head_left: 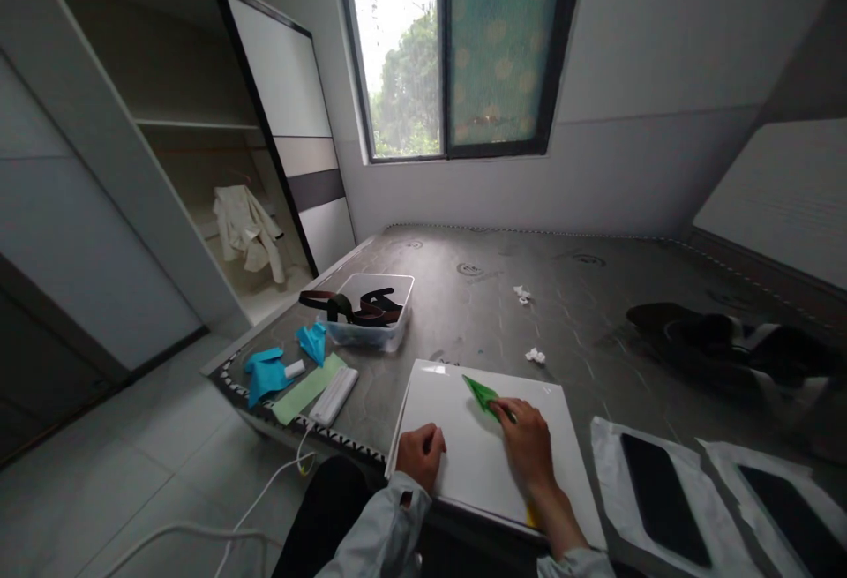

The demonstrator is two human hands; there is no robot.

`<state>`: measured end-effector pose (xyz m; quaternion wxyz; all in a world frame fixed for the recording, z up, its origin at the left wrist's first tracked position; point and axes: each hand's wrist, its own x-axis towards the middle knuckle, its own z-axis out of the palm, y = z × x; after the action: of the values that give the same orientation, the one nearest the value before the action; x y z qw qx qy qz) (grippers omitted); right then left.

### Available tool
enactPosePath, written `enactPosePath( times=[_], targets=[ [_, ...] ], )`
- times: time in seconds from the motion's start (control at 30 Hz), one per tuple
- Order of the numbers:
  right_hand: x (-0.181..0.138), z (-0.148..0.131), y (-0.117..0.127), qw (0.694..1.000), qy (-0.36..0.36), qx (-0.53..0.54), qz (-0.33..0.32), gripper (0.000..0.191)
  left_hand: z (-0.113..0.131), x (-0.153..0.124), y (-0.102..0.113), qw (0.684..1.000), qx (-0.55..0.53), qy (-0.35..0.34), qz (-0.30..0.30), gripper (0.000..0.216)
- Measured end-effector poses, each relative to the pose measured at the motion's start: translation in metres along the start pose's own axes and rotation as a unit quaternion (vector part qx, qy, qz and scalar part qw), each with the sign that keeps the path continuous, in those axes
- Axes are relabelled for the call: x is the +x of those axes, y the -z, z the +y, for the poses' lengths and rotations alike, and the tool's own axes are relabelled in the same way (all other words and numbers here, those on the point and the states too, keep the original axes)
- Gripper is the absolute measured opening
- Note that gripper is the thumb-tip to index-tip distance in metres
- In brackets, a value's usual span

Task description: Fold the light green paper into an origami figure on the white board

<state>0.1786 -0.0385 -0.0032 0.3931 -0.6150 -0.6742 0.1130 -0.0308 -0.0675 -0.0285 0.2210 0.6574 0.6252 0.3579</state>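
A white board [463,459] lies on the grey mattress [503,296] in front of me. On it sits a folded green paper [481,394], pointed toward the far left. My right hand [528,446] rests on the board with its fingertips pressing the near end of the green paper. My left hand [422,455] lies curled on the board's near left edge, holding nothing.
A clear plastic tub [371,309] with dark straps stands to the left. Blue folded papers [268,372], a light green sheet [305,391] and a white power strip [334,396] lie at the mattress corner. Dark clothing [721,335] lies right, white paper scraps [535,355] mid-mattress.
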Motion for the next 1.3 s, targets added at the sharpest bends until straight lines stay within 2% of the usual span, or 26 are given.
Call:
enactPosePath(
  times=[0.13, 0.27, 0.37, 0.67, 0.83, 1.03, 1.3],
  targets=[
    [-0.014, -0.019, -0.01, 0.998, 0.004, 0.054, -0.02, 0.042, -0.002, 0.0, 0.0, 0.999, -0.04, -0.021, 0.005, 0.044],
    [-0.028, -0.034, -0.02, 0.99, -0.023, 0.133, -0.044, 0.046, -0.003, 0.003, 0.002, 0.998, -0.062, -0.014, 0.005, 0.043],
    [-0.036, -0.039, -0.024, 0.987, -0.033, 0.144, -0.056, 0.046, -0.001, 0.002, 0.004, 0.998, -0.068, -0.016, -0.002, 0.043],
    [-0.041, -0.037, -0.024, 0.981, -0.062, 0.16, -0.091, 0.052, -0.005, -0.013, -0.004, 0.997, -0.064, 0.006, 0.048, 0.042],
    [-0.041, -0.038, -0.026, 0.981, -0.067, 0.167, -0.078, 0.061, -0.011, -0.017, -0.009, 0.996, -0.055, 0.004, 0.069, 0.045],
    [-0.04, -0.041, -0.025, 0.979, -0.074, 0.167, -0.088, 0.064, -0.008, -0.013, -0.009, 0.994, -0.049, -0.012, 0.095, 0.044],
    [-0.04, -0.04, -0.026, 0.978, -0.083, 0.169, -0.084, 0.052, -0.006, 0.0, -0.011, 0.994, -0.037, -0.027, 0.097, 0.042]
  ],
)
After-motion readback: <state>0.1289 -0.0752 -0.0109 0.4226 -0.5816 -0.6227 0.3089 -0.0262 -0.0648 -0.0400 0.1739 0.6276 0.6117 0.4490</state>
